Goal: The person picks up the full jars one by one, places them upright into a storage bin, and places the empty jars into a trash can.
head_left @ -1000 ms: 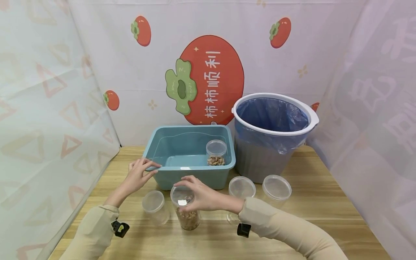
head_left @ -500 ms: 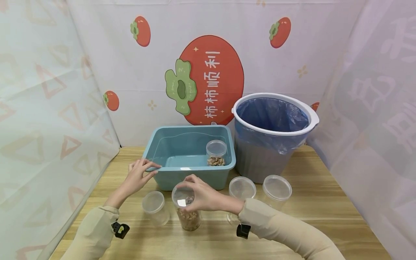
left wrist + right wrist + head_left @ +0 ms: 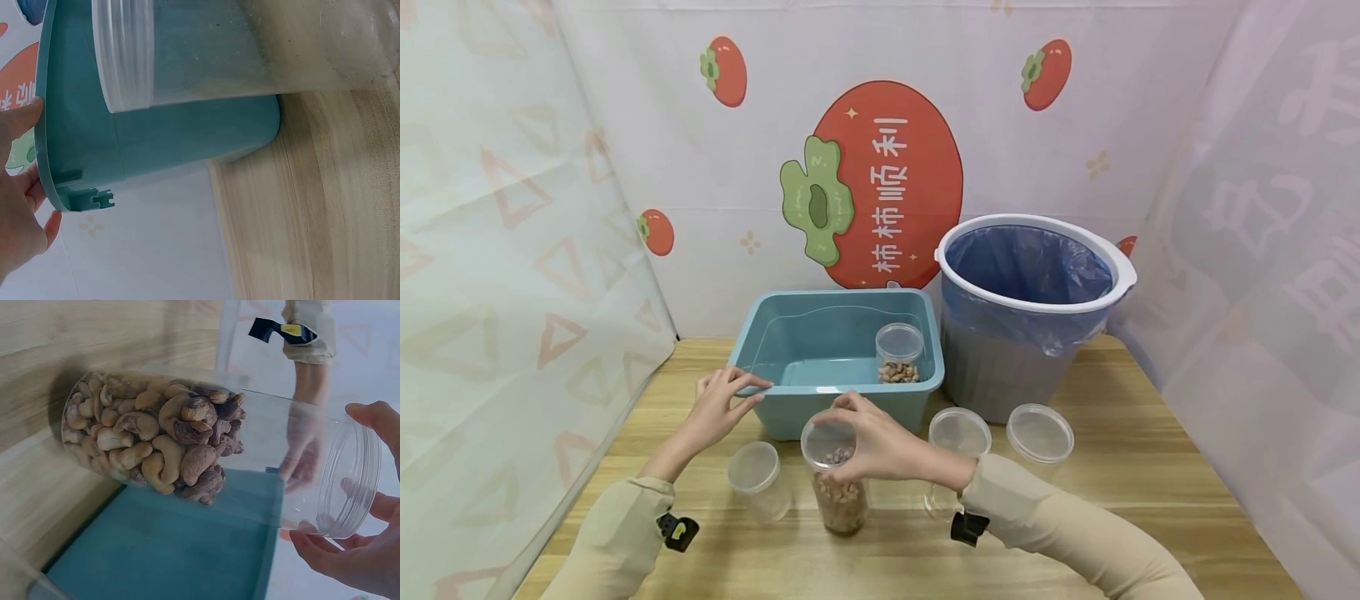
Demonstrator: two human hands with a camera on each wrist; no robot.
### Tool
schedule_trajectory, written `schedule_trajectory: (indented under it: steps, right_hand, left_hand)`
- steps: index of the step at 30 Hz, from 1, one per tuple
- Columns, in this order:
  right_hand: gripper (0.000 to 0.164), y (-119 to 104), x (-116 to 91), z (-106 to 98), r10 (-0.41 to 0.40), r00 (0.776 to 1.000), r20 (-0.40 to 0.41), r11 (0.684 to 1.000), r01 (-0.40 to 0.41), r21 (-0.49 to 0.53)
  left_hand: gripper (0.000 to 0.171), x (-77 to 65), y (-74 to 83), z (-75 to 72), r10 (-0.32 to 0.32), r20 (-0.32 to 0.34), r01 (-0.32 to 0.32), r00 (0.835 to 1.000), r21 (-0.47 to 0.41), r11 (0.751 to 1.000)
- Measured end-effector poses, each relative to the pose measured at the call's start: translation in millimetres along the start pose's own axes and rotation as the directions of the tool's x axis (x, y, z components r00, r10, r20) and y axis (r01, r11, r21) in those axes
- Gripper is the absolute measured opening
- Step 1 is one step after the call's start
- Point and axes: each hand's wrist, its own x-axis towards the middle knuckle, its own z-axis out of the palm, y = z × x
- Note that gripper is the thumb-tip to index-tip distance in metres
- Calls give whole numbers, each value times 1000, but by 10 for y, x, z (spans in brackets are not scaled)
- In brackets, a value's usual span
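One clear cylindrical jar, right hand clamped round its ribbed neck; left hand gripping a smooth teal tub corner. Curved, patchy-skinned cashews resolve only in right wrist view.

Nut jar before tub

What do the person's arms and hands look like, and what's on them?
The left sleeve and right sleeve are long, plain pale beige, with some creases. A black strap-like device sits by each cuff; the left device has a yellow-green mark, while no mark is discernible on the right device. The left hand and right hand look bare.
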Motion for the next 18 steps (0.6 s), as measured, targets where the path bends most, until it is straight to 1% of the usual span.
schedule_trajectory:
  steps: [7,14,18]
  right_hand:
    - [58,-75,34,-161,-17,999,-45,1000,16,-21]
    - [57,-158,88,-340,-16,999,-49,1000,16,-10]
    - [57,-201,121,-438,-20,997,-72,1000,20,1]
  left_hand:
    - [22,4,10,4,-3,-4,3,1000,6,1000]
    - [22,3,0,7,-6,-4,6,1000,3,1000]
    - [21,5,6,1,-4,-2,4,1000,1,1000]
